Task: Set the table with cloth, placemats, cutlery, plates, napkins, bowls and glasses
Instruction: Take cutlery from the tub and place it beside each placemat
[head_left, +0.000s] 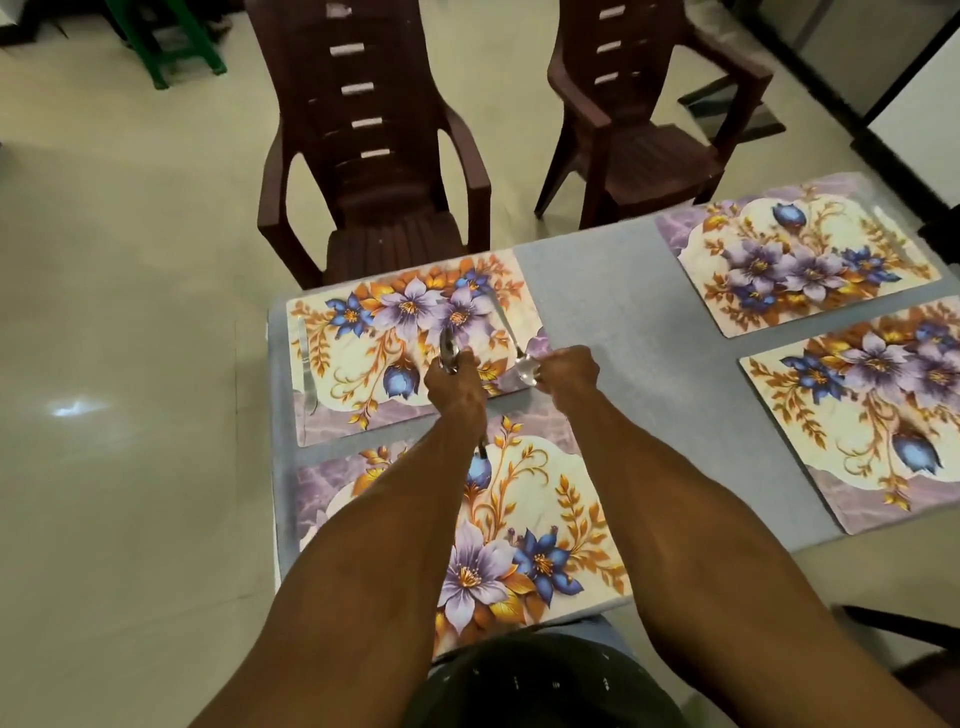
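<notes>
Steel cutlery is in both my hands over the far-left floral placemat (374, 358) on the grey-clothed desk (597, 291): left hand (457, 384) closed around a bundle of spoons (448, 353), right hand (569, 371) pinching one shiny spoon (524, 366). Light, stiff and slippery; I judge mid-handle holds safest.

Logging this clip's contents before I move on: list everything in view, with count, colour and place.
tablecloth: one, grey-blue, covering the table
placemats: four, floral purple, blue and orange, in two pairs on the cloth
knife: one, silver, left edge of the far-left placemat
spoon: one, silver, right edge of that placemat
cutlery bundle: count unclear, silver, in the left hand
chairs: two, dark brown, beyond the table
left hand: grip shut on the cutlery bundle
right hand: fingers at the spoon's bowl
</notes>
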